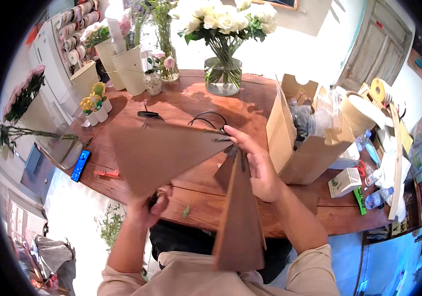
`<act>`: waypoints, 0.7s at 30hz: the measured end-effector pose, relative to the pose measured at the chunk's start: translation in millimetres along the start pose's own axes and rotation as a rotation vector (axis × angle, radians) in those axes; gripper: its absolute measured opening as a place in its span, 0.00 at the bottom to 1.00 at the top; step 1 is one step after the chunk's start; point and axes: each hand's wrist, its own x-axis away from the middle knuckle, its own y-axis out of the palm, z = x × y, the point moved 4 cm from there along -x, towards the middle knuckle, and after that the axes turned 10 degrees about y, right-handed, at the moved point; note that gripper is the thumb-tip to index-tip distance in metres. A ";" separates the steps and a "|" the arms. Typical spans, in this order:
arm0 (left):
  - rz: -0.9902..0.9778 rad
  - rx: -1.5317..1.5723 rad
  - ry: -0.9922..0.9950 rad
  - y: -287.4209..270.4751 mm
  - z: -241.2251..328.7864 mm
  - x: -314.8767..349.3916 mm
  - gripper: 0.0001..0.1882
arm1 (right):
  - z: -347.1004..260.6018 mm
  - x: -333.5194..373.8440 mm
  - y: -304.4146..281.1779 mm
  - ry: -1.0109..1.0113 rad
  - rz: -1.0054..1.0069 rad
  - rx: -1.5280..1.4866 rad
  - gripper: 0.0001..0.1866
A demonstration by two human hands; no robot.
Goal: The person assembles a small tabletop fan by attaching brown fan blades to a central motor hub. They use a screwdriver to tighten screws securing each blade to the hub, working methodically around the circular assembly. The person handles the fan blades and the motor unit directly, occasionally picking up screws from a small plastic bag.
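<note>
My right hand [259, 165] grips the narrow ends of a brown cardboard piece [164, 153] made of tapering, hinged panels. One broad panel spreads left over the table, and a long narrow panel [240, 217] hangs down toward my lap. Dark slits and creases show near my right fingers, with a black cord loop just behind them. My left hand [154, 204] is closed, its fingers curled by the lower edge of the broad panel. Something dark shows in its palm, too small to name; the panel partly hides these fingers.
A glass vase of white roses [223, 74] stands at the back. An open cardboard box [309, 143] with plastic-wrapped contents sits right, beside bottles and a small white carton [345, 182]. Left are a phone [80, 166], a red clip-like tool [107, 173], small potted ornaments [95, 111] and flower buckets [128, 69].
</note>
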 end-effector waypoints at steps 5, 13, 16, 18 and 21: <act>0.058 0.809 0.118 -52.7 -60.1 4.1 0.29 | -43.0 -16.4 26.5 -0.165 -0.090 0.644 0.53; 0.090 0.689 -0.125 -86.9 -54.3 26.6 0.24 | -24.4 -3.2 43.0 -0.239 -0.153 1.040 0.50; 0.031 0.535 -0.122 -94.5 -55.4 39.8 0.21 | -6.5 -0.2 37.3 -0.226 -0.139 1.012 0.51; 0.098 -0.026 -0.118 -96.9 -54.8 44.3 0.17 | 7.6 1.8 32.0 -0.220 -0.130 0.996 0.51; 0.129 -0.136 -0.246 -98.4 -32.4 49.2 0.19 | 18.2 3.8 30.7 -0.231 -0.116 0.963 0.51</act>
